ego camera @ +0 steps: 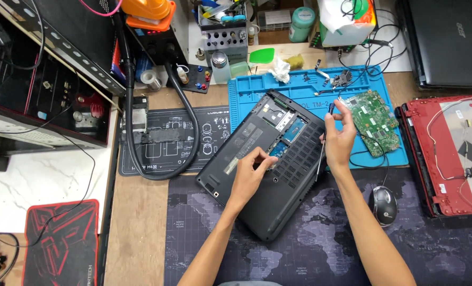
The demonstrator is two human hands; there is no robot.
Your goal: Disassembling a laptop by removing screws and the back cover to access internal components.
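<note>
head view, looking straight down on a repair bench. a black laptop [270, 164] lies upside down and turned on a diagonal, its upper end on a blue silicone work mat [305, 90], its lower end on a dark desk mat printed with a world map [320, 249]. a hatch in the laptop's base is open near the upper end, showing boards and a blue component inside.

left hand [249, 177] rests on the laptop's base, fingers curled, fingertips [267, 158] pressed at the lower edge of the open hatch. whether it pinches anything small there, cannot tell; nothing shows in its grasp.

right hand [339, 140] sits at the laptop's right edge, just beside the left hand's fingertips and a little above them. it is closed around a thin screwdriver [323, 145]: the dark handle end pokes up above the thumb and forefinger, the shaft runs down past the heel of the hand, along the laptop's side. the tip touches no screw that i can make out.

around the grip: just right of the right hand, a bare green circuit board [372, 121] lies on the blue mat. below the right wrist, a black computer mouse [382, 204] on the map mat. further right, well apart, a red laptop lid [448, 153] lies open-faced with thin cables across it. left of the left hand, a black hose [185, 143] loops over a dark grey mat with white line drawings [164, 137]. above both hands, at the bench's far edge, bottles and a tool rack [222, 34].
</note>
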